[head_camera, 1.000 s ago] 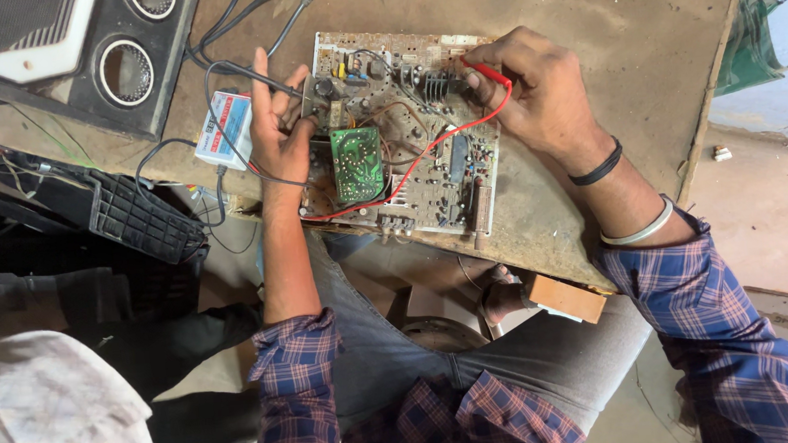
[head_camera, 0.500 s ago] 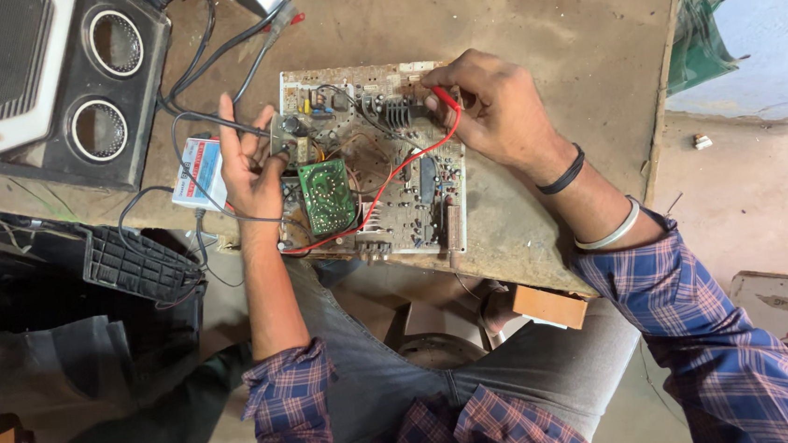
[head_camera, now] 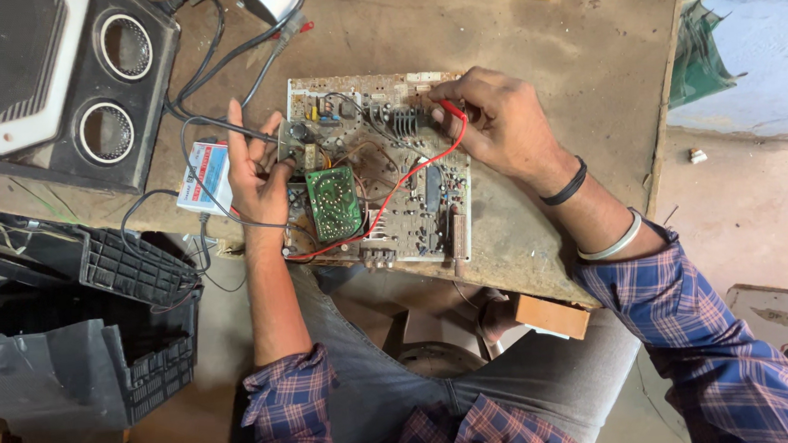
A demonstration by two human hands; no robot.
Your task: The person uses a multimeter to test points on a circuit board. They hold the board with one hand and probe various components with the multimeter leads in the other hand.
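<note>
The circuit board (head_camera: 381, 171) looks like matt brown fibre board, dusty, with a small glossy green board (head_camera: 333, 203) on it and metal fins (head_camera: 402, 120). The wires — red wire (head_camera: 409, 173) and black wire (head_camera: 218, 123) — have smooth plastic coating. The table (head_camera: 551, 68) is rough, worn wood. The speaker box (head_camera: 46, 80) is matt black plastic.

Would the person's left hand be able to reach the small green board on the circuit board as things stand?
Probably yes: the left hand rests at the circuit board's left edge holding a black probe, right beside the small green board, which lies uncovered apart from thin wires.
</note>
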